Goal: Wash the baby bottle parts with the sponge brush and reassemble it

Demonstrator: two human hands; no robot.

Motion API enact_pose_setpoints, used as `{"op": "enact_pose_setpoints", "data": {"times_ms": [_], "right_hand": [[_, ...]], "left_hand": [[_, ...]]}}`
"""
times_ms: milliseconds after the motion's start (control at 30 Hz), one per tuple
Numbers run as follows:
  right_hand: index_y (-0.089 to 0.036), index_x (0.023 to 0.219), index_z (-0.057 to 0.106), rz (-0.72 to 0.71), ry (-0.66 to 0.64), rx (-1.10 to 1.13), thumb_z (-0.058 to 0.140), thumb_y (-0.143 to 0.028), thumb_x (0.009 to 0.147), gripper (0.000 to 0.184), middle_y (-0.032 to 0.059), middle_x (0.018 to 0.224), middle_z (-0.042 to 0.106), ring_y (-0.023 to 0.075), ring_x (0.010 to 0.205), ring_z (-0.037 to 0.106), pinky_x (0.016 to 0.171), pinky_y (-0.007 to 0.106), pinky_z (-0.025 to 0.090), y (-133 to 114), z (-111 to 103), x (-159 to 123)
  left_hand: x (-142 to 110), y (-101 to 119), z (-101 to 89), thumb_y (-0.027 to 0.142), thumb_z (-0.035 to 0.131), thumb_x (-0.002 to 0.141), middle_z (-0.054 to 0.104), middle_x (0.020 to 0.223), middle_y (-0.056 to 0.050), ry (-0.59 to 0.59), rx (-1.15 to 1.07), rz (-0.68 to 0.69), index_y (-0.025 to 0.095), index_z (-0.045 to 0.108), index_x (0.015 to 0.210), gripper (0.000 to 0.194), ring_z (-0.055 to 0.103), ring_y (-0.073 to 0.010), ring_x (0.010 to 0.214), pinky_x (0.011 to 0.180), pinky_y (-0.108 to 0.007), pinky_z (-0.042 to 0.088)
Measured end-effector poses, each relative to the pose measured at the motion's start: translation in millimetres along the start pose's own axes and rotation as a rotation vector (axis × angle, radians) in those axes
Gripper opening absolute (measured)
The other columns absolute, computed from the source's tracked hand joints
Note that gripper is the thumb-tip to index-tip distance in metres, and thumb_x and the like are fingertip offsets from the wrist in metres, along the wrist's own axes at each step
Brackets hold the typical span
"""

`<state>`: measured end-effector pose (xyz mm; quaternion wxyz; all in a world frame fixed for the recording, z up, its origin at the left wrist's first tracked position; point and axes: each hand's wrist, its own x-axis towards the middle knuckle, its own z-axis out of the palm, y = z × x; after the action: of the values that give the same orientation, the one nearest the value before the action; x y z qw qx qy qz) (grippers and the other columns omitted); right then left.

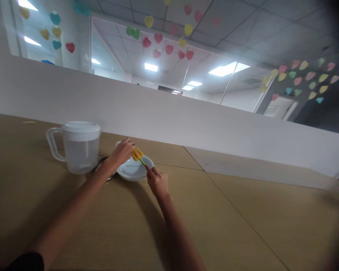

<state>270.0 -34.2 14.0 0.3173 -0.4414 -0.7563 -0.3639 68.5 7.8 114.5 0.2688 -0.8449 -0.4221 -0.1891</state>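
My right hand (157, 182) is closed around the thin green handle of a sponge brush (137, 154) with a ridged yellow head. The head is tilted up and to the left, above a shallow white bowl (132, 175) on the table. My left hand (124, 150) curls closed at the upper end of the yellow head; its fingertips are partly hidden. Behind the left wrist, the edge of a clear item (118, 143) shows, mostly covered. A dark-rimmed round item (110, 177) lies under my left forearm, left of the bowl.
A lidded translucent pitcher (81, 150) stands left of the bowl, its handle pointing left. A small yellowish strip (28, 122) lies far left on the wooden table (228, 233). A white partition (158, 116) with glass above and heart-shaped stickers runs along the back.
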Motion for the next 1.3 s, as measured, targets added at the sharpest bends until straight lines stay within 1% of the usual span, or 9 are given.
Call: {"op": "enact_pose_setpoints", "data": {"times_ms": [300,600,767,867,933,1033,1100,1167,1300], "right_hand": [[-0.021,0.111,0.069,-0.027,0.085,0.019,0.047,-0.013,0.089,0.032,0.0016,0.07,0.067,0.0069,0.052,0.051,0.046,0.022,0.029,-3,1,-1],[-0.022,0.106,0.072,0.018,0.139,0.057,0.047,-0.015,0.09,0.031,0.0018,0.068,0.067,0.0063,0.051,0.051,0.046,0.021,0.029,-7,3,-1],[-0.021,0.105,0.071,0.05,0.168,0.066,0.046,-0.016,0.091,0.029,0.0011,0.065,0.067,0.0071,0.048,0.051,0.046,0.023,0.027,-11,3,0],[-0.021,0.101,0.072,0.118,0.188,0.063,0.045,-0.019,0.094,0.028,0.0011,0.067,0.069,0.007,0.048,0.053,0.047,0.022,0.028,-9,1,2],[-0.021,0.095,0.072,0.169,0.202,0.072,0.044,-0.023,0.095,0.028,0.0013,0.069,0.07,0.0071,0.049,0.055,0.048,0.021,0.029,-7,-1,4],[-0.021,0.089,0.071,0.201,0.22,0.08,0.045,-0.033,0.097,0.03,0.0014,0.067,0.071,0.0072,0.048,0.056,0.048,0.021,0.029,-7,-5,6],[-0.02,0.089,0.072,0.191,0.209,0.071,0.044,-0.037,0.098,0.034,0.0011,0.063,0.07,0.007,0.045,0.054,0.047,0.021,0.027,-9,-7,7],[-0.02,0.084,0.071,0.184,0.158,0.052,0.041,-0.038,0.099,0.038,0.0006,0.056,0.067,0.0067,0.042,0.052,0.046,0.021,0.024,-11,-7,7],[-0.019,0.074,0.069,0.265,-0.019,0.033,0.036,-0.04,0.1,0.047,0.0009,0.049,0.062,0.0073,0.04,0.049,0.045,0.022,0.019,-10,-5,7]], "left_hand": [[1,4,-2.6,0.005,0.058,0.076,0.068,0.093,-0.01,0.001,-0.022,0.043,0.015,0.066,0.086,0.016,0.056,-0.0247,0.093,0.084,-0.035,0.044],[1,5,-7.5,0.004,0.058,0.076,0.068,0.093,-0.009,-0.028,0.001,0.075,0.015,0.067,0.086,0.017,0.056,-0.0241,0.094,0.081,-0.033,0.044],[5,30,-1.0,0.007,0.065,0.073,0.068,0.094,-0.007,-0.045,-0.034,0.19,0.016,0.066,0.092,0.022,0.056,-0.0229,0.095,0.084,-0.033,0.044],[8,41,-1.6,0.008,0.067,0.073,0.068,0.097,-0.007,-0.007,-0.079,0.248,0.017,0.066,0.099,0.028,0.055,-0.0228,0.1,0.084,-0.033,0.044],[10,37,-3.1,0.006,0.068,0.071,0.068,0.1,-0.007,0.038,-0.116,0.218,0.018,0.066,0.102,0.032,0.054,-0.0225,0.1,0.084,-0.033,0.045],[11,16,-2.7,0.001,0.066,0.068,0.068,0.103,-0.006,0.1,-0.176,0.146,0.019,0.067,0.101,0.038,0.054,-0.0213,0.097,0.087,-0.033,0.044],[9,3,-0.2,0.001,0.065,0.067,0.069,0.104,-0.006,0.123,-0.219,0.098,0.019,0.068,0.1,0.038,0.054,-0.0213,0.095,0.087,-0.034,0.045],[6,-2,2.7,0.001,0.064,0.067,0.069,0.103,-0.006,0.116,-0.24,0.076,0.019,0.069,0.1,0.038,0.054,-0.0215,0.093,0.085,-0.033,0.046],[5,15,5.0,0.001,0.061,0.068,0.069,0.104,-0.005,0.05,-0.237,0.156,0.021,0.069,0.104,0.041,0.054,-0.0218,0.095,0.085,-0.033,0.046]]}}
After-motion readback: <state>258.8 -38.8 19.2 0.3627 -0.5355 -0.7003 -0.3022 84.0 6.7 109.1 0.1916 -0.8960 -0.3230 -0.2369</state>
